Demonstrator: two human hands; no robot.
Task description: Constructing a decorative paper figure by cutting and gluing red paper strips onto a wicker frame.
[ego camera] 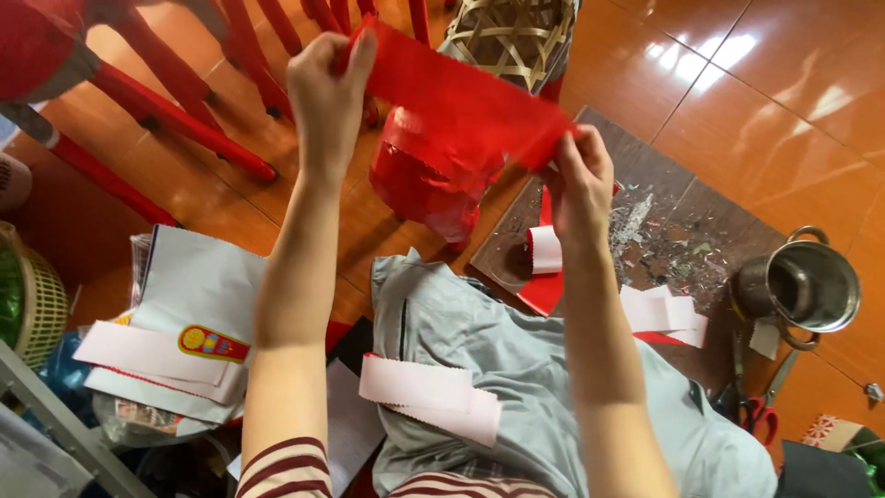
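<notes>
Both hands pinch one red paper strip [461, 92] stretched taut between them; the left hand [324, 97] grips its end at eleven o'clock, the right hand [579, 184] clamps the other end near centre; beneath the strip sits a red lantern shape [419, 180]; at four o'clock a steel pot [811, 286], scissors [756, 406] just below it; pale paper strips [429, 392] lie across the grey-trousered lap [516, 350].

a steel pot [804, 288] sits at the right edge of a dark board [682, 217] littered with paper scraps, scissors [758, 406] (red-handled) just below it. white strips [431, 395] lie on grey cloth [516, 360]. left, a grey envelope [189, 286] and what looks like a basket [37, 304]. red chair legs [175, 115] stand behind.
</notes>
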